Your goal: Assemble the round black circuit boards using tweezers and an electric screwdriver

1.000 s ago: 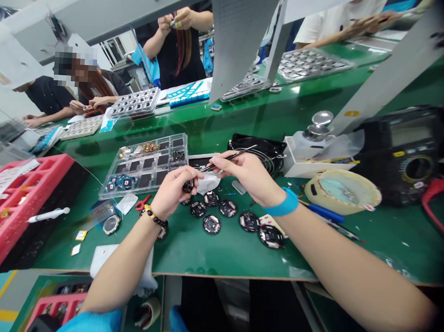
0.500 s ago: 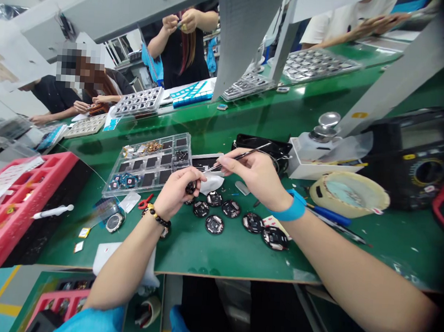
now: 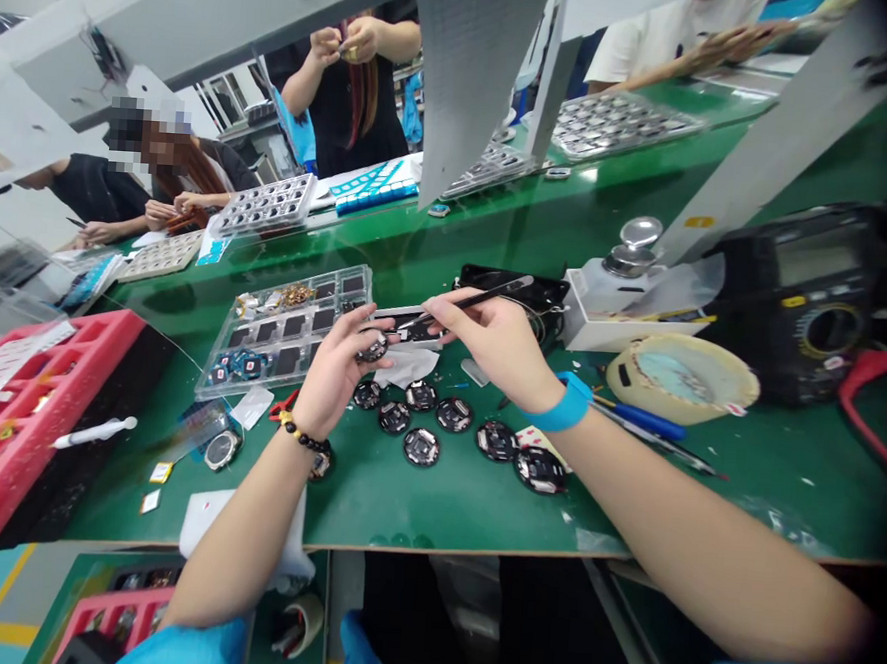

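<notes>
My left hand (image 3: 332, 370) is raised over the green bench, its fingers curled round a small round black watch module (image 3: 373, 347). In my right hand (image 3: 495, 340) is a slim pair of tweezers (image 3: 504, 288), its tip pointing left toward the module. From here I cannot tell whether the tip grips anything. Below both hands lie several round black watch modules (image 3: 421, 447), circuit parts facing up. A crumpled white cloth or bag (image 3: 407, 368) rests just behind them, partly under the hands. Beyond it is a dark narrow tray (image 3: 429, 329), partly hidden by my fingers.
At left stand a clear compartment box (image 3: 289, 328) of small parts and a pink foam tray (image 3: 56, 398). A watch (image 3: 221, 449) lies nearby. To the right are a cream bowl (image 3: 681, 382), a dispenser bottle (image 3: 628, 268) and a black multimeter (image 3: 798, 294). Co-workers sit opposite.
The left fingers have spread and lifted, showing more of the round module. The tweezers' tip has drawn slightly away from the left fingertips. The whole view has shifted a little.
</notes>
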`<state>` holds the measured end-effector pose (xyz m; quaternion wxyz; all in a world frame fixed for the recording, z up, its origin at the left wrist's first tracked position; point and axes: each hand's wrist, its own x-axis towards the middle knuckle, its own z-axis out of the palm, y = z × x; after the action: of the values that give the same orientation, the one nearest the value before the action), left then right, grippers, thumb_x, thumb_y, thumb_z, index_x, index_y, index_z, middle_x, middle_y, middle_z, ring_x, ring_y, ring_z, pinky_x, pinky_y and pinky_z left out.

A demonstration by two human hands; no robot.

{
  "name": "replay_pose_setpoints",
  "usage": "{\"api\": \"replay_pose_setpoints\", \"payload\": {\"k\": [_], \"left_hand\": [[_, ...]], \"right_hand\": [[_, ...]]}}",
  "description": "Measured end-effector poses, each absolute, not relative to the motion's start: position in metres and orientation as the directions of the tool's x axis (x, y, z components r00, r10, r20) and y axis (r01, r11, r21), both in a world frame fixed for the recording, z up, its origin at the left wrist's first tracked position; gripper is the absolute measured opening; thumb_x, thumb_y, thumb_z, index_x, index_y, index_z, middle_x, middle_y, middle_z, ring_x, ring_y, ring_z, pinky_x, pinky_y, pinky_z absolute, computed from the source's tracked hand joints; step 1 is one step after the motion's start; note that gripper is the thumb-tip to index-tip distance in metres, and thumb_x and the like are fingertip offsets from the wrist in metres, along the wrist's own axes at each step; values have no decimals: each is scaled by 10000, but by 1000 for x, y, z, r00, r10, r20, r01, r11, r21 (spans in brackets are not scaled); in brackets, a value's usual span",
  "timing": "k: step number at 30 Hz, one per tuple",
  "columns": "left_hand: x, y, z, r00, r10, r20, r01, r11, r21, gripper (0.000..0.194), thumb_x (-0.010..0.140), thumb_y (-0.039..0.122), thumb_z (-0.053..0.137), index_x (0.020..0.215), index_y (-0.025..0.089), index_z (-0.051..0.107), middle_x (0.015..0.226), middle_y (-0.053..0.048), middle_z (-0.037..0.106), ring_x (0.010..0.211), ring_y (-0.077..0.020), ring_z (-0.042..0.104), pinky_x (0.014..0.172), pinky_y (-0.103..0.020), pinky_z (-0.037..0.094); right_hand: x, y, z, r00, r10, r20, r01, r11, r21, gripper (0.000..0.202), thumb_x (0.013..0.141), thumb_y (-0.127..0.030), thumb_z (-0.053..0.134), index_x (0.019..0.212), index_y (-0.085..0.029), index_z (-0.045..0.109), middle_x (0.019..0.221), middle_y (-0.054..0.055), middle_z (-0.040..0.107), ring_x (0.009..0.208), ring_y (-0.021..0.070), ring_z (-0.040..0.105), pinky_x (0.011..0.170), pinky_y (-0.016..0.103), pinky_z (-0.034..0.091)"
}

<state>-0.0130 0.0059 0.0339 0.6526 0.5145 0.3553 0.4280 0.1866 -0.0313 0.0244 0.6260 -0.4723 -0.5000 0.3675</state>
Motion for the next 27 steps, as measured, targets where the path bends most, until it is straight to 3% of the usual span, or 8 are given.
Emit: {"api": "replay_pose_setpoints", "payload": {"k": [3,7,16,20,27], "left_hand": [[-13,4,27,412,905,103,-159,-40,987,564,817,132,736,1350,231,578,1409,-105,634,1240,-261,654,947,-366,615],[-12,5,19,426,876,228,-150,-180,972,553,869,204,765,1373,268,546,1409,-104,609,1317,-284,615,1048,-445,592],[-8,3,16,432,830,354,-140,-325,935,544,905,316,797,1374,288,523,1393,-105,615,1309,-269,640,1111,-454,558],[-4,-5,23,401,853,333,-114,-314,943,551,895,315,808,1371,288,531,1379,-107,629,1349,-273,608,1079,-408,570],[-1,-8,25,377,869,319,-92,-308,947,424,875,295,820,1249,240,628,1365,-104,654,1329,-268,612,1110,-405,540]], "right_hand": [[185,-32,20,200,929,311,71,303,-950,397,884,-588,750,933,-197,793,815,56,787,806,235,757,732,362,614],[182,-34,15,177,907,383,176,354,-919,320,935,-525,719,972,-221,810,838,34,801,811,221,757,750,349,585],[175,-39,15,214,872,440,241,389,-889,258,963,-451,701,954,-223,822,925,29,820,864,210,767,819,326,583],[175,-41,16,224,869,441,287,373,-882,265,966,-460,694,955,-226,818,972,32,818,888,216,760,807,330,569],[177,-39,14,221,905,363,209,320,-924,324,958,-526,686,976,-225,805,892,37,809,860,234,765,818,360,584]]}}
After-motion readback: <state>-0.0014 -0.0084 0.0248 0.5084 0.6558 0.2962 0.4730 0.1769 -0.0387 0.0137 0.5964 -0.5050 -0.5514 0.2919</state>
